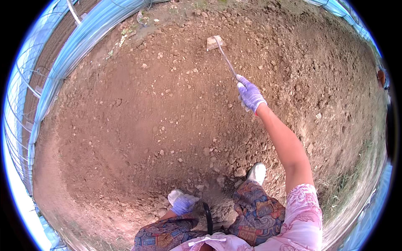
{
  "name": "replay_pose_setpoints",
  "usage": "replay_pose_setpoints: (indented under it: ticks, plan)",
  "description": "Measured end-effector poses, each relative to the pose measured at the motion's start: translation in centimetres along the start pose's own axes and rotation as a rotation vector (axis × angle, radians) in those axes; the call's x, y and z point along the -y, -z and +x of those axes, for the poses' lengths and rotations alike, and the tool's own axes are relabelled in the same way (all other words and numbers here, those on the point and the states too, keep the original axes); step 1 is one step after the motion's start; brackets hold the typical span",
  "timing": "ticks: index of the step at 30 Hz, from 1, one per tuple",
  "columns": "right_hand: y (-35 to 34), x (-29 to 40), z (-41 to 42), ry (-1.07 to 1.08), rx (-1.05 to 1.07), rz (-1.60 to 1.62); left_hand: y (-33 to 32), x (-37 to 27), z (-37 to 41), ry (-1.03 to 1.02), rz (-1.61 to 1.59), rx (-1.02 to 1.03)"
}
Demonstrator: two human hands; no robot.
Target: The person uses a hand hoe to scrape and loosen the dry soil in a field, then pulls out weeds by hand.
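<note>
My right hand (250, 94), in a purple and white work glove, is closed around the handle of a hoe (226, 59) held out ahead of me. The flat, soil-coated hoe blade (215, 43) lies on the brown soil (141, 103) near the top of the view. Down at the lower middle, my left hand (184, 204) wears a matching glove and rests near my left knee, just beside my left shoe. Its fingers are bent, and whether they hold anything is not clear. A dark strap (208, 218) hangs between my legs.
Clods and small stones cover the soil, rougher on the right. My pale right shoe (257, 173) stands on it. Blue plastic sheeting (73, 44) with hoops curves along the left, and more lies at the upper right. Dry grass (339, 188) grows at the lower right.
</note>
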State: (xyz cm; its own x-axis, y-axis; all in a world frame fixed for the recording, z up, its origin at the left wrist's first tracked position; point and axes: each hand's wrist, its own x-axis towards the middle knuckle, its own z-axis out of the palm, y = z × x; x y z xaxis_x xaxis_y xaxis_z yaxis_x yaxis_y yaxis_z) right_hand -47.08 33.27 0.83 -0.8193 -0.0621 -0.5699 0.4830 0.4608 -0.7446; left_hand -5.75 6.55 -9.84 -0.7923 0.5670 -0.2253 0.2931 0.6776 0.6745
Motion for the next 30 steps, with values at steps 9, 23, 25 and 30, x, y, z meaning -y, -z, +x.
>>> replay_pose_setpoints:
  ticks: [9,23,25,30]
  plan:
    - [-5.2,-6.0,-5.9,0.061,0.101,-0.056,-0.3,0.1,-0.8,0.021,-0.007,-0.068]
    - [-9.3,0.1,2.1,0.332,-0.021,0.044,0.7,-0.7,0.2,0.021,-0.014,-0.077]
    - [-9.1,1.2,-2.1,0.135,0.187,0.089,0.8,-0.3,-0.6,0.039,-0.034,-0.054]
    - [-6.9,-7.1,-7.4,0.275,0.301,-0.205,-0.1,0.2,-0.2,0.012,-0.002,-0.036]
